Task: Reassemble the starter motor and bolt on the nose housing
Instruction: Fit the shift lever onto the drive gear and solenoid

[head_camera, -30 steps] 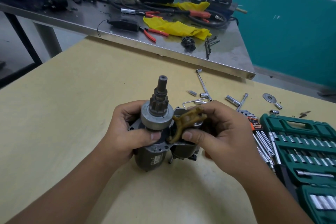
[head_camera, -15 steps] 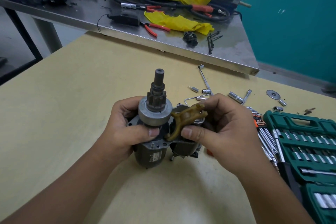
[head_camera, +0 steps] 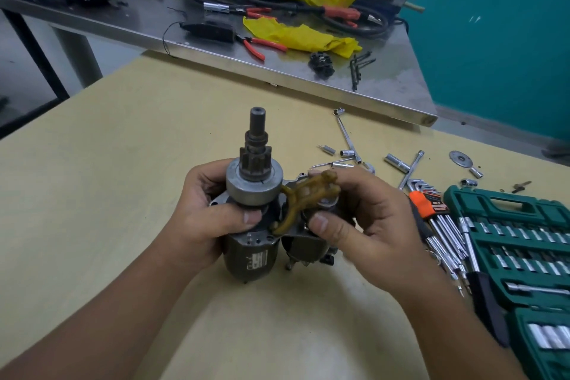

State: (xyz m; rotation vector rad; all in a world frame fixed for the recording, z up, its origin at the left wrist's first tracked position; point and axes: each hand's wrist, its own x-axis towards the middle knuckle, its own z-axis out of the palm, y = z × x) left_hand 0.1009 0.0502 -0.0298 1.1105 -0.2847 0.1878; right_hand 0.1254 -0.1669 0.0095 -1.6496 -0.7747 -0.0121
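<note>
Fork: we pinch the tan shift fork (head_camera: 303,197) in our right hand (head_camera: 364,222), thumb low and fingers behind its top, its prongs beside the drive collar (head_camera: 253,185).
Axis: shaft (head_camera: 257,123) upright, fork slanting toward it.
Motor: starter motor (head_camera: 249,256) stands on the table (head_camera: 123,148), gripped in our left hand (head_camera: 209,213), thumb under the collar.
Nearer hand: right, we judge, seats the fork.

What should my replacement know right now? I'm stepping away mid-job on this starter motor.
Left hand grips the dark cylindrical starter motor body, standing upright on the pale yellow table, pinion shaft up.
Right hand holds the brown plastic shift fork at the solenoid side, beside the grey drive clutch.
Done: armature and drive in.
Left: seat fork, fit nose housing (not visible), bolt it; green socket set lies right.
</note>
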